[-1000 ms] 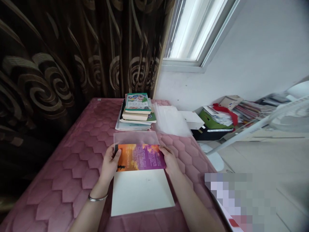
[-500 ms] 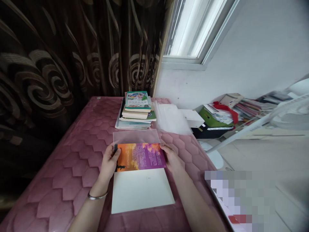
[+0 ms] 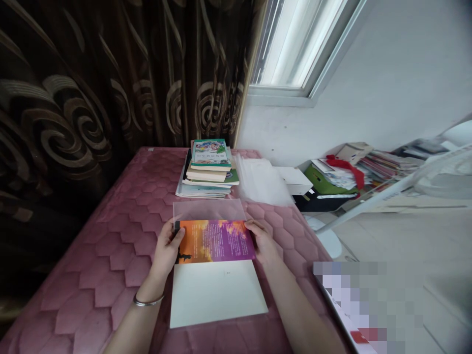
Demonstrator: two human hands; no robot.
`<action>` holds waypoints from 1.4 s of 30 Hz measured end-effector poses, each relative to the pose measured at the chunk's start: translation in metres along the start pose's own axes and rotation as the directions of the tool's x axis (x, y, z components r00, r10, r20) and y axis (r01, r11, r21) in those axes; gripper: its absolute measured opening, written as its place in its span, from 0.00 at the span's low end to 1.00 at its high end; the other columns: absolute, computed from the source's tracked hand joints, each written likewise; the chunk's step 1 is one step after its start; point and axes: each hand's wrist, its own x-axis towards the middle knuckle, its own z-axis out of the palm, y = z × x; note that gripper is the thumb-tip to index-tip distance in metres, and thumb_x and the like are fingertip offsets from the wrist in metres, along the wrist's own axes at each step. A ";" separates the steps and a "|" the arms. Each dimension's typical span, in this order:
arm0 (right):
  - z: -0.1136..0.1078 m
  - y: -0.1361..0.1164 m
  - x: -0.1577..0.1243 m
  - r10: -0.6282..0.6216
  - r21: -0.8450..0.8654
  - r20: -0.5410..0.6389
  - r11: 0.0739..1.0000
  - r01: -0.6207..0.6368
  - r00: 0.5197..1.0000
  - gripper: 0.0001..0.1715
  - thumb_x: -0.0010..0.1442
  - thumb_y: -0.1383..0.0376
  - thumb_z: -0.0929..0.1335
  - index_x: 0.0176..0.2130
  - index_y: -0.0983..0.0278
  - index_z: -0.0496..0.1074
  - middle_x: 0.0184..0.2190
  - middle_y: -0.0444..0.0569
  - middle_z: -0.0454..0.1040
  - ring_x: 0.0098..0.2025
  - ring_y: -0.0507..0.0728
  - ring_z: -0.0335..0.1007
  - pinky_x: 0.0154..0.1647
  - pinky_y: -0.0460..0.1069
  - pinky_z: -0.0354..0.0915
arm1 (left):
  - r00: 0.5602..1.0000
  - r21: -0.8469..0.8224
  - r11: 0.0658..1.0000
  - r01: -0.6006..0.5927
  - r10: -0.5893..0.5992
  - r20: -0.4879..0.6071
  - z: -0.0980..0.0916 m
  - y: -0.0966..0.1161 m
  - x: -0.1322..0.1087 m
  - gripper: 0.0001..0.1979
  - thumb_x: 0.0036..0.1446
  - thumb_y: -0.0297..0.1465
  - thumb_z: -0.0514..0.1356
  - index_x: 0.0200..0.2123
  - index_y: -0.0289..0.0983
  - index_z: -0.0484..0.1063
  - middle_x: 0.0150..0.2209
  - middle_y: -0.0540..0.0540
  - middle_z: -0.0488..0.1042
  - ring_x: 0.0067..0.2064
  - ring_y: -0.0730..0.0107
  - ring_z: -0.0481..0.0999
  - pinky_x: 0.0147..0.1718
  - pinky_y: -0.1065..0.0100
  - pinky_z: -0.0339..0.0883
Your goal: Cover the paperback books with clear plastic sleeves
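An open book (image 3: 217, 241) lies in front of me, its orange and purple printed cover panel across the middle. A plain white page (image 3: 219, 295) spreads out on the near side. Past the cover's far edge extends a clear plastic sheet (image 3: 210, 209), perhaps a book jacket. My left hand (image 3: 169, 243) pinches the book's left edge, thumb on top and fingers underneath. At the right edge, my right hand (image 3: 262, 241) grips the book near its upper corner; its lower fingers are partly hidden.
The pink quilted mattress (image 3: 110, 260) supports everything. Beyond the book stand a stack of books (image 3: 210, 172) and a pile of clear plastic covers (image 3: 263, 182). A white box (image 3: 293, 181) is at the mattress edge, and a white fan (image 3: 368, 199) stands at the right.
The book, plastic sheet and both hands have shifted very slightly toward me. Both grips look the same.
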 end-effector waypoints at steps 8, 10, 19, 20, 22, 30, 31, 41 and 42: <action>0.003 -0.001 -0.002 -0.005 0.044 -0.008 0.999 0.006 1.000 0.14 0.36 0.62 0.77 0.22 0.62 0.70 0.19 0.40 0.73 0.22 0.52 0.65 0.25 0.47 0.59 | 1.000 -0.029 1.000 0.007 -0.006 0.027 -0.002 -0.005 0.001 0.24 0.51 0.41 0.63 0.50 0.40 0.69 0.45 0.45 0.75 0.46 0.64 0.74 0.47 0.66 0.66; 0.002 0.000 -0.002 -0.031 0.037 -0.015 0.999 0.032 0.999 0.14 0.36 0.61 0.77 0.22 0.62 0.71 0.20 0.40 0.73 0.23 0.52 0.66 0.25 0.47 0.60 | 1.000 -0.026 1.000 0.008 -0.008 0.017 -0.002 -0.005 0.001 0.24 0.50 0.41 0.63 0.50 0.40 0.70 0.45 0.45 0.75 0.46 0.63 0.74 0.47 0.66 0.67; 0.000 0.005 0.002 -0.077 -0.012 -0.065 0.997 0.077 0.995 0.13 0.38 0.59 0.76 0.22 0.60 0.71 0.19 0.41 0.72 0.22 0.54 0.66 0.24 0.48 0.61 | 1.000 -0.027 1.000 -0.002 0.002 0.008 -0.001 -0.004 0.000 0.24 0.50 0.42 0.63 0.50 0.39 0.70 0.47 0.43 0.75 0.48 0.61 0.74 0.48 0.63 0.66; 0.000 0.006 0.003 -0.085 -0.021 -0.065 0.996 0.084 0.994 0.14 0.38 0.59 0.77 0.22 0.60 0.71 0.18 0.41 0.72 0.22 0.54 0.66 0.24 0.48 0.62 | 1.000 -0.026 1.000 -0.002 0.002 0.013 -0.001 -0.004 0.000 0.25 0.50 0.42 0.63 0.50 0.39 0.70 0.47 0.43 0.75 0.48 0.61 0.74 0.49 0.63 0.66; -0.001 0.007 0.003 -0.100 -0.042 -0.063 0.994 0.098 0.993 0.14 0.38 0.58 0.77 0.22 0.60 0.70 0.18 0.41 0.71 0.22 0.54 0.65 0.24 0.48 0.61 | 1.000 -0.020 1.000 -0.007 0.007 0.019 -0.001 -0.005 0.000 0.24 0.51 0.43 0.63 0.50 0.39 0.69 0.48 0.43 0.75 0.49 0.61 0.74 0.49 0.64 0.66; -0.006 0.009 0.003 -0.120 -0.110 -0.053 0.987 0.113 0.991 0.14 0.40 0.57 0.76 0.25 0.60 0.73 0.19 0.40 0.72 0.22 0.52 0.64 0.22 0.47 0.58 | 1.000 0.019 1.000 -0.020 0.020 -0.007 0.001 -0.007 0.000 0.23 0.53 0.43 0.61 0.50 0.39 0.68 0.47 0.43 0.75 0.47 0.63 0.74 0.48 0.64 0.66; -0.006 0.009 0.003 -0.120 -0.122 -0.055 0.986 0.112 0.991 0.14 0.40 0.57 0.76 0.25 0.61 0.73 0.19 0.40 0.72 0.22 0.52 0.64 0.22 0.47 0.58 | 1.000 0.017 1.000 -0.024 0.025 -0.008 0.001 -0.006 0.000 0.23 0.53 0.43 0.61 0.49 0.39 0.68 0.47 0.43 0.75 0.48 0.62 0.74 0.48 0.64 0.66; -0.007 0.015 0.003 -0.204 -0.252 0.005 0.947 0.198 0.979 0.19 0.43 0.51 0.75 0.22 0.61 0.70 0.18 0.40 0.70 0.20 0.51 0.60 0.23 0.47 0.56 | 1.000 -0.003 1.000 -0.018 0.018 -0.001 0.001 -0.003 0.000 0.23 0.52 0.44 0.62 0.49 0.40 0.69 0.46 0.44 0.75 0.47 0.62 0.74 0.47 0.65 0.67; -0.007 0.015 0.003 -0.217 -0.271 0.005 0.939 0.210 0.976 0.19 0.43 0.50 0.75 0.22 0.61 0.70 0.18 0.40 0.69 0.21 0.51 0.60 0.23 0.47 0.56 | 1.000 0.000 1.000 -0.022 0.022 -0.002 0.001 -0.004 0.000 0.23 0.52 0.44 0.62 0.49 0.40 0.69 0.46 0.44 0.75 0.48 0.62 0.75 0.47 0.65 0.67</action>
